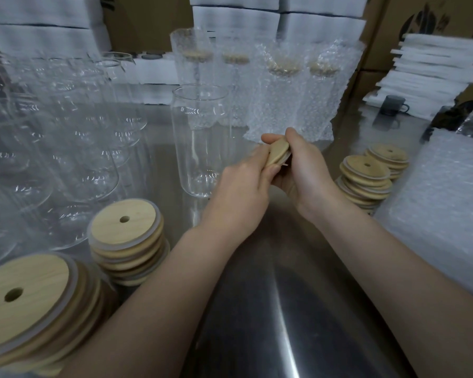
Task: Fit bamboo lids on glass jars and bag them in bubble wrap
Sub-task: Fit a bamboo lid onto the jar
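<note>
A round bamboo lid is held tilted between both hands above the steel table. My left hand pinches its near edge and my right hand curls round its far side. Just left of the hands an open, lidless glass jar stands upright. Several jars with lids, bagged in bubble wrap, stand in a row behind it.
Lid stacks sit at near left, left of centre and right. Several bare glass jars crowd the left side. A pile of bubble-wrap bags lies at right. Foam sheets, cardboard boxes and a dark mug stand behind.
</note>
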`<state>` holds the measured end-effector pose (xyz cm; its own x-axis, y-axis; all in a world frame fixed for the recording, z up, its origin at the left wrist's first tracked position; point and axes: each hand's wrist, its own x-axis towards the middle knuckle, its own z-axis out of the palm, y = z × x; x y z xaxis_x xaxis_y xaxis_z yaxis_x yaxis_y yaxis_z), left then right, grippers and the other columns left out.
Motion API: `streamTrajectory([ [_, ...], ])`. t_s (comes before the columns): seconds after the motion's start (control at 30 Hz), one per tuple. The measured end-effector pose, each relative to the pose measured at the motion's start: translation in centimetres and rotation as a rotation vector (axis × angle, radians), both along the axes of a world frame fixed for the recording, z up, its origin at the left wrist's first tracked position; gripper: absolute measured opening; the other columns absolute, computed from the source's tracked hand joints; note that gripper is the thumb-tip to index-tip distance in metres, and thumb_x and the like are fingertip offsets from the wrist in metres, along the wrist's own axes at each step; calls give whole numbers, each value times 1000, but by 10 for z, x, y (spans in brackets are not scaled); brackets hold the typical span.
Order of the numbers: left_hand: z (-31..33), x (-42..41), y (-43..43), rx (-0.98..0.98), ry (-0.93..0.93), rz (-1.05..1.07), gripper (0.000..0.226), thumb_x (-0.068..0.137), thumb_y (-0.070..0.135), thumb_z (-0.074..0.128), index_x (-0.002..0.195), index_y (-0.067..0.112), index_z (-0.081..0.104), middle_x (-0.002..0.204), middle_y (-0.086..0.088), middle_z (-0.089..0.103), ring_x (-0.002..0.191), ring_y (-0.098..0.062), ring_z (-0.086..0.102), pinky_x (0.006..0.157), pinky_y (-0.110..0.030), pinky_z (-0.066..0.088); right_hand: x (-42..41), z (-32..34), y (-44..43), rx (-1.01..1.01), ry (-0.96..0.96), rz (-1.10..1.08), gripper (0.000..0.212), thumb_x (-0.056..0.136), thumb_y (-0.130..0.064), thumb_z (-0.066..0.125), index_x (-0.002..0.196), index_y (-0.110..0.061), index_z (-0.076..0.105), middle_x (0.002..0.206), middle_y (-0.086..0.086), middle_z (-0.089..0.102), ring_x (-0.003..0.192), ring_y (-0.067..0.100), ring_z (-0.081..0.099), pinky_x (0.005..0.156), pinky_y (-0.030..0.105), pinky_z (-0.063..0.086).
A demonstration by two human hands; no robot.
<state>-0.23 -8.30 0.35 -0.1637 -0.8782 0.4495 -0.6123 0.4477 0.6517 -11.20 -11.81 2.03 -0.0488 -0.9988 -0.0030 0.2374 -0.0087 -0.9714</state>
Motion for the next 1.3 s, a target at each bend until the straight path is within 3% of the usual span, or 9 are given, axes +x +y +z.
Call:
streamTrajectory([
  [0.07, -2, 2, -1, 20, 8, -44, 30, 103, 19, 45, 130, 14, 54, 86, 5, 57, 72, -15, 53, 63, -15, 34, 0, 0, 0, -1, 59, 21, 40, 107, -34, 34, 96, -14, 67, 87, 9, 64, 78, 15, 66, 56, 26, 56],
  [0.13, -4, 2, -2, 32, 31, -81, 40, 102, 14, 45, 143, 14, 46, 115, -3, 64, 99, -19, 59, 74, 1, 33, 2, 0, 1, 12, 87, 52, 39, 106, -36, 34, 100, -15, 66, 91, 8, 66, 78, 14, 67, 56, 25, 56],
  [0.23, -4, 3, -2, -3, 88, -127, 51, 100, 5, 46, 150, 14, 37, 148, -5, 48, 131, -10, 42, 93, 5, 22, 5, 0, 3, 45, 63, 91, 40, 106, -39, 34, 107, -16, 66, 93, 4, 69, 72, 7, 70, 56, 24, 56],
  [0.47, -1, 4, 0, -65, 383, -87, 39, 95, 2, 55, 130, 18, 63, 112, 14, 67, 107, 1, 62, 96, -14, 45, 5, 3, 6, 10, -24, 147, 48, 106, -41, 32, 92, -8, 64, 71, 4, 72, 69, 16, 73, 54, 31, 57],
  [0.57, 4, 2, 2, -23, 639, -64, 32, 92, 0, 61, 116, 18, 69, 107, 4, 73, 102, -8, 69, 96, -31, 53, 4, 3, 7, -17, -52, 200, 45, 105, -38, 34, 92, -6, 63, 84, 10, 69, 72, 22, 70, 59, 35, 57],
  [0.77, 14, 2, 5, -19, 989, 18, 9, 84, 1, 72, 86, 9, 71, 79, -4, 75, 76, -14, 72, 67, -24, 57, 1, 8, 9, -45, 28, 221, 43, 101, -45, 43, 108, -8, 62, 86, 10, 65, 54, 23, 62, 48, 29, 50],
  [0.93, 16, 0, 6, -103, 980, 141, 11, 86, 7, 72, 83, 15, 65, 84, -14, 71, 77, -19, 68, 73, -37, 59, 3, 7, 11, -70, 72, 186, 56, 95, -55, 48, 113, -4, 61, 67, 8, 64, 38, 17, 51, 36, 22, 38],
  [1.13, 17, 0, 6, -112, 868, 156, 15, 90, 7, 67, 105, 8, 72, 89, 3, 71, 80, 1, 67, 77, -17, 53, 2, 5, 11, -116, 74, 156, 58, 96, -54, 48, 112, 1, 59, 54, 2, 57, 32, 13, 45, 35, 17, 31],
  [1.3, 16, -4, 7, -43, 790, 85, 41, 92, -2, 61, 133, 5, 58, 115, 9, 62, 108, 2, 60, 96, -14, 46, 0, 7, 11, -137, 30, 138, 53, 101, -43, 46, 114, 7, 57, 66, 13, 61, 32, 15, 50, 33, 19, 35],
])
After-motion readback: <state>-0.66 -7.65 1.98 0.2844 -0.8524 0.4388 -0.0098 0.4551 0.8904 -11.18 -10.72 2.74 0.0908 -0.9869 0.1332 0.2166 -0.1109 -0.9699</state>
